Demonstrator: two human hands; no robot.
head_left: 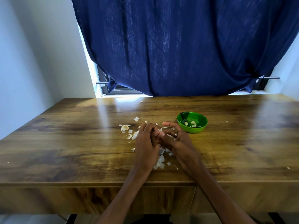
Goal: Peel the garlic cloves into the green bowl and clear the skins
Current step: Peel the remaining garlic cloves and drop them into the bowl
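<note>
Over the middle of the wooden table, my left hand (146, 141) and my right hand (175, 138) meet, fingers curled around a small garlic clove (160, 130) that shows only as a pale bit between the fingertips. My right hand wears a ring. The green bowl (192, 122) stands just right of and behind my right hand, with a few peeled cloves (192, 124) inside. White garlic skins (129, 133) lie scattered to the left of my hands, and more skins (160, 160) lie between my wrists.
A garlic root remnant (124, 127) lies among the skins on the left. The wooden table (64, 143) ends at its near edge under my forearms. A dark blue curtain (178, 46) hangs over the window behind the table's far edge.
</note>
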